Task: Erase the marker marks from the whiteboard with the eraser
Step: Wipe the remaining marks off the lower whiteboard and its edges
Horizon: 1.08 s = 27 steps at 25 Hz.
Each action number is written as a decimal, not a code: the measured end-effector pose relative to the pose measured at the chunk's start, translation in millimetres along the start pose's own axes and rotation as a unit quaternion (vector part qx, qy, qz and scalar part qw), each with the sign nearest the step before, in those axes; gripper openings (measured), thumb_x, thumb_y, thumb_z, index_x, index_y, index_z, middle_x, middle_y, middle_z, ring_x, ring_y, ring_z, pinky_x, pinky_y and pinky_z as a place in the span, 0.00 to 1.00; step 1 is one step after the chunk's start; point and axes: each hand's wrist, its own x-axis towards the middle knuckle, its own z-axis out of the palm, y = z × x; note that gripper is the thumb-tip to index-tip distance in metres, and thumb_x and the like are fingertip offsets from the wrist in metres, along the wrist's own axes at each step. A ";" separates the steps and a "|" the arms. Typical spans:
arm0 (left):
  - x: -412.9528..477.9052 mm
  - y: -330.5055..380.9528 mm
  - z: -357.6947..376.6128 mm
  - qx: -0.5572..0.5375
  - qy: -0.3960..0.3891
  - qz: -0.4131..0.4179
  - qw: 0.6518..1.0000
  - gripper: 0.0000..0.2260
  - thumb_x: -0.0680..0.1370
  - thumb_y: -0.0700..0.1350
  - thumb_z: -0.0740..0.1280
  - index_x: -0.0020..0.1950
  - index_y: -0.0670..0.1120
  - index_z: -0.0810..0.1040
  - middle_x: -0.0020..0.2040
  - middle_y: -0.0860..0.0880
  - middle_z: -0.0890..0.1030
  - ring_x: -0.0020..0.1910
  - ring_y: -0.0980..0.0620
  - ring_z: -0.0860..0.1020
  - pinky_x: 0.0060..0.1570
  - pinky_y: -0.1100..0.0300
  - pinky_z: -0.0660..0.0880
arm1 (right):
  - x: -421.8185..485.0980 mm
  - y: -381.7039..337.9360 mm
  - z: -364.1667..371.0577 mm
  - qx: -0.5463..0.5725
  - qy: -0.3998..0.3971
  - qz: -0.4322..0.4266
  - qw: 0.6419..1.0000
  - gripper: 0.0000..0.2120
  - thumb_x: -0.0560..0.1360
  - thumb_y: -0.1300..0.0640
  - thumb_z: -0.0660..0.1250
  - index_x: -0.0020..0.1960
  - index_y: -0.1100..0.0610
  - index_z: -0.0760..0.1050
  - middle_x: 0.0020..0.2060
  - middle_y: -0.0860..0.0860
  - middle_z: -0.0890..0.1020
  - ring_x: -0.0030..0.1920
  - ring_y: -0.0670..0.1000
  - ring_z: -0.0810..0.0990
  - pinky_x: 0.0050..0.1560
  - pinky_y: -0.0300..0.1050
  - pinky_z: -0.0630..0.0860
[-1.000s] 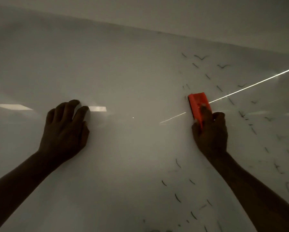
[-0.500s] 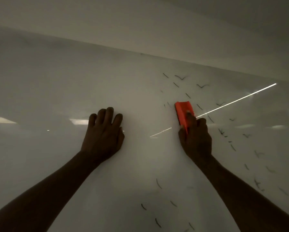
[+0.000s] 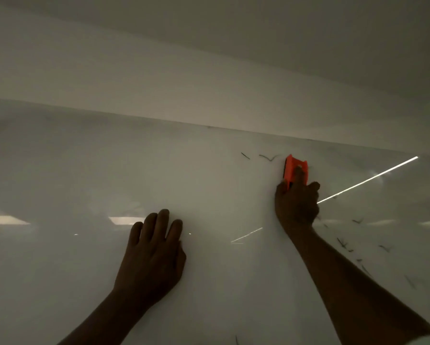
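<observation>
The whiteboard [image 3: 84, 170] fills the lower two thirds of the head view, glossy and dimly lit. My right hand [image 3: 297, 205] grips an orange eraser [image 3: 296, 169] and presses it on the board near its top edge. Just left of the eraser are a short dark stroke [image 3: 245, 156] and a V-shaped mark [image 3: 268, 158]. Several more dark marker marks [image 3: 342, 242] are scattered right of my right forearm. My left hand [image 3: 151, 255] lies flat on the board with its fingers together, holding nothing.
The board's top edge [image 3: 209, 127] meets a plain wall above. Ceiling lights are mirrored as bright patches [image 3: 127, 220] and a bright streak [image 3: 368, 179] on the glossy surface. A few marks [image 3: 236, 339] show at the bottom.
My right hand has slid the eraser up the board to near the top edge, and marks around its earlier spot are gone. The view has tilted upward; my left hand stays flat.
</observation>
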 end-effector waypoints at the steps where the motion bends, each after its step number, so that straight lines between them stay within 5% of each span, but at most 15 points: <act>1: 2.3 2.1 1.4 0.001 0.000 -0.001 1.000 0.21 0.77 0.50 0.57 0.62 0.39 0.79 0.64 0.37 0.75 0.61 0.35 0.73 0.56 0.43 0.70 | -10.9 -24.9 4.0 0.024 -0.009 0.014 1.000 0.29 0.80 0.46 0.60 0.78 0.50 0.57 0.62 0.66 0.70 0.54 0.68 0.77 0.50 0.59 0.77; 3: 2.1 1.3 1.4 -0.001 -0.002 -0.001 1.000 0.21 0.77 0.50 0.58 0.61 0.39 0.79 0.64 0.37 0.75 0.61 0.35 0.74 0.56 0.43 0.70 | -53.2 -76.6 8.6 0.076 0.006 -0.170 0.983 0.29 0.78 0.48 0.63 0.77 0.51 0.61 0.59 0.67 0.74 0.48 0.67 0.78 0.45 0.57 0.78; 6: -0.3 -1.4 1.0 0.005 0.001 0.005 1.000 0.22 0.77 0.51 0.57 0.62 0.40 0.80 0.65 0.37 0.76 0.62 0.36 0.74 0.57 0.42 0.72 | -78.5 -95.4 10.2 0.058 -0.088 -0.525 0.845 0.29 0.78 0.43 0.58 0.78 0.47 0.61 0.53 0.61 0.74 0.42 0.61 0.76 0.38 0.52 0.76; 7: -2.7 -3.0 2.4 0.005 0.000 0.007 1.000 0.22 0.77 0.51 0.57 0.62 0.40 0.81 0.65 0.37 0.76 0.62 0.35 0.74 0.57 0.42 0.72 | -58.8 -88.0 8.9 0.057 -0.104 -0.550 0.827 0.30 0.77 0.41 0.57 0.78 0.46 0.61 0.52 0.60 0.73 0.43 0.61 0.76 0.39 0.52 0.77; 8: -4.0 -4.8 2.6 0.000 0.000 0.010 1.000 0.22 0.77 0.51 0.58 0.62 0.40 0.81 0.66 0.37 0.77 0.62 0.35 0.74 0.58 0.43 0.70 | -35.3 -77.0 8.3 0.048 -0.090 -0.519 0.849 0.30 0.77 0.41 0.56 0.78 0.45 0.60 0.53 0.60 0.73 0.43 0.62 0.76 0.40 0.53 0.78; 11: -7.2 -6.5 4.1 0.002 0.018 0.015 1.000 0.23 0.77 0.50 0.58 0.63 0.40 0.82 0.66 0.36 0.77 0.63 0.34 0.75 0.60 0.44 0.67 | 23.2 -47.6 8.8 -0.013 -0.015 -0.239 0.971 0.30 0.79 0.43 0.57 0.79 0.46 0.56 0.58 0.63 0.71 0.50 0.65 0.76 0.47 0.56 0.77; 13: -7.8 -3.7 5.3 0.011 0.019 0.009 1.000 0.23 0.77 0.50 0.58 0.62 0.39 0.82 0.66 0.35 0.77 0.63 0.34 0.74 0.61 0.44 0.66 | 20.9 -57.4 12.2 -0.015 -0.033 -0.101 0.994 0.31 0.80 0.45 0.59 0.80 0.48 0.54 0.62 0.64 0.70 0.54 0.65 0.76 0.51 0.56 0.75; 14: -8.5 -2.8 7.0 0.012 0.022 0.009 1.000 0.23 0.78 0.51 0.57 0.62 0.39 0.82 0.66 0.35 0.77 0.63 0.34 0.74 0.61 0.44 0.66 | 5.1 -72.6 12.1 0.000 -0.035 -0.111 0.993 0.31 0.79 0.46 0.60 0.79 0.49 0.56 0.63 0.65 0.70 0.54 0.66 0.76 0.51 0.56 0.76; 16: -8.5 -2.8 9.8 0.005 0.037 0.010 0.999 0.26 0.82 0.53 0.51 0.62 0.39 0.83 0.66 0.35 0.78 0.63 0.34 0.75 0.60 0.44 0.66 | -37.4 -95.1 12.4 0.057 -0.013 -0.293 0.954 0.31 0.77 0.46 0.62 0.78 0.51 0.61 0.61 0.67 0.74 0.48 0.66 0.79 0.44 0.55 0.78; 18: -8.7 -5.7 9.7 0.001 0.049 0.017 0.999 0.31 0.84 0.57 0.46 0.63 0.39 0.83 0.66 0.36 0.78 0.64 0.36 0.74 0.60 0.45 0.66 | -49.2 -82.3 12.9 0.044 -0.079 -0.531 0.843 0.30 0.77 0.43 0.59 0.78 0.48 0.61 0.56 0.64 0.75 0.43 0.63 0.78 0.39 0.51 0.77; 19: -8.8 -7.2 9.2 0.002 0.055 0.018 0.998 0.32 0.84 0.57 0.46 0.63 0.39 0.82 0.66 0.36 0.78 0.64 0.36 0.73 0.59 0.45 0.66 | -30.8 -67.6 9.0 0.040 -0.097 -0.574 0.812 0.30 0.77 0.42 0.57 0.78 0.46 0.60 0.55 0.62 0.75 0.42 0.62 0.78 0.38 0.50 0.77; 21: -7.5 -7.8 9.2 0.006 0.065 0.017 0.998 0.30 0.83 0.56 0.48 0.63 0.39 0.82 0.66 0.36 0.77 0.63 0.35 0.73 0.58 0.43 0.66 | 18.9 -16.5 8.3 -0.003 -0.041 -0.499 0.865 0.30 0.77 0.40 0.56 0.77 0.43 0.55 0.53 0.62 0.75 0.41 0.63 0.78 0.38 0.52 0.79; 24: -7.0 -4.0 13.8 0.014 0.065 0.002 0.998 0.25 0.77 0.53 0.56 0.62 0.39 0.82 0.67 0.36 0.77 0.63 0.34 0.73 0.58 0.40 0.68 | 78.8 51.7 1.6 -0.034 0.015 -0.124 0.992 0.31 0.79 0.43 0.57 0.79 0.48 0.52 0.56 0.64 0.72 0.48 0.66 0.78 0.47 0.58 0.79; 26: -5.1 -0.8 12.1 0.016 0.057 -0.012 0.998 0.25 0.75 0.53 0.57 0.61 0.39 0.82 0.66 0.37 0.76 0.62 0.33 0.74 0.56 0.37 0.69 | 74.7 29.3 0.9 -0.005 -0.008 0.030 1.000 0.32 0.80 0.46 0.59 0.80 0.52 0.53 0.61 0.64 0.71 0.55 0.67 0.78 0.54 0.57 0.75; 27: -4.1 2.1 11.4 0.022 0.054 -0.018 0.998 0.25 0.75 0.53 0.58 0.61 0.39 0.81 0.66 0.37 0.76 0.62 0.33 0.74 0.56 0.37 0.69 | 57.0 1.7 4.0 0.014 -0.034 0.022 0.999 0.32 0.80 0.47 0.59 0.80 0.53 0.53 0.63 0.64 0.71 0.57 0.66 0.77 0.55 0.55 0.74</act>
